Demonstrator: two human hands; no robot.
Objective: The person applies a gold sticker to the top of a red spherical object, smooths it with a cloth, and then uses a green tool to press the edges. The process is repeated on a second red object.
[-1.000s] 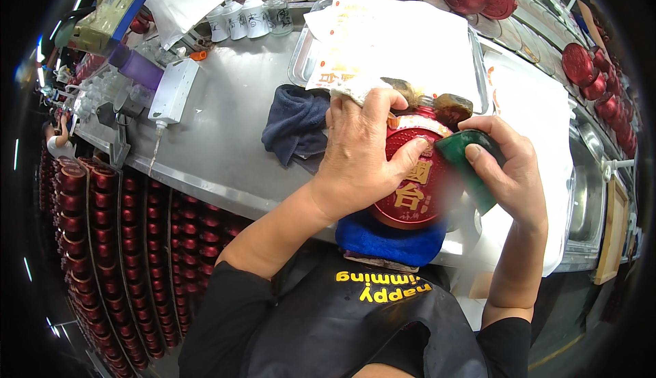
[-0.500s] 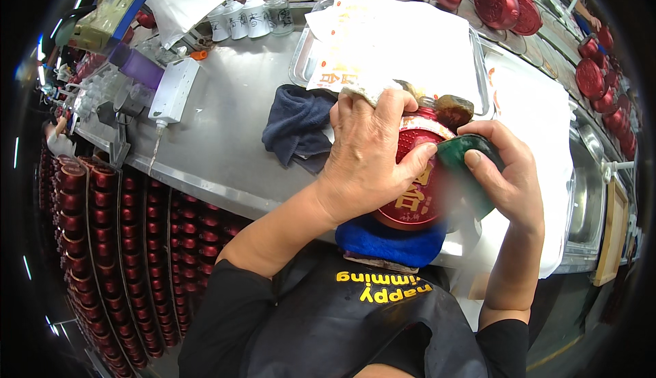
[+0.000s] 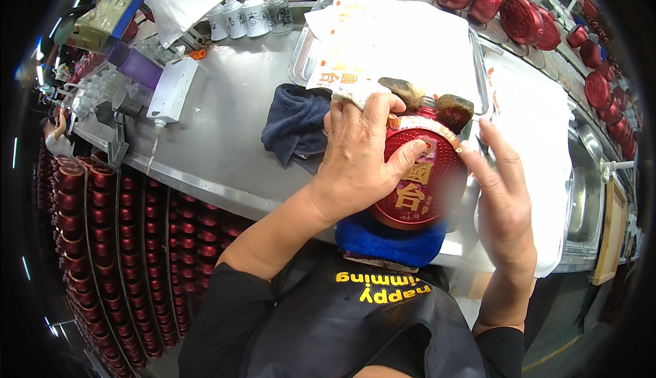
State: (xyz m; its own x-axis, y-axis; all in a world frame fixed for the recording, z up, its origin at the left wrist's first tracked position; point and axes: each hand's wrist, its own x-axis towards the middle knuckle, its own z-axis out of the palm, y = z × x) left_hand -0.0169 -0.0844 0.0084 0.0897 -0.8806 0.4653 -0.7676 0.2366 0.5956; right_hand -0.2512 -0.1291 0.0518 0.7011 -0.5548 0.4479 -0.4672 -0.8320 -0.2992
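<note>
A round, flat red bottle [image 3: 414, 204] with gold lettering lies tilted on a blue cloth pad [image 3: 393, 240] at the table's front edge. My left hand [image 3: 359, 156] grips its upper left side, the thumb pressed on its face. A white cloth [image 3: 360, 93] shows at that hand's fingertips. Along the bottle's upper rim runs a pale, patterned label strip [image 3: 432, 129]. At the strip's right end is my right hand [image 3: 504, 207], fingers apart and slightly blurred; whether it touches the strip is hard to tell. Two dark brown lumps [image 3: 454, 112] flank the bottle's neck.
White printed sheets [image 3: 403, 43] cover a clear tray beyond the bottle. A dark blue cloth [image 3: 295, 124] lies left of my left hand. Farther left stand a white box [image 3: 173, 91] and several small bottles [image 3: 255, 14]. Red bottles [image 3: 523, 20] sit on a conveyor at the back.
The green pad that was in my right hand is out of sight, and that hand has opened. The strip on the bottle shows more fully. Red bottles at the back have shifted right.
</note>
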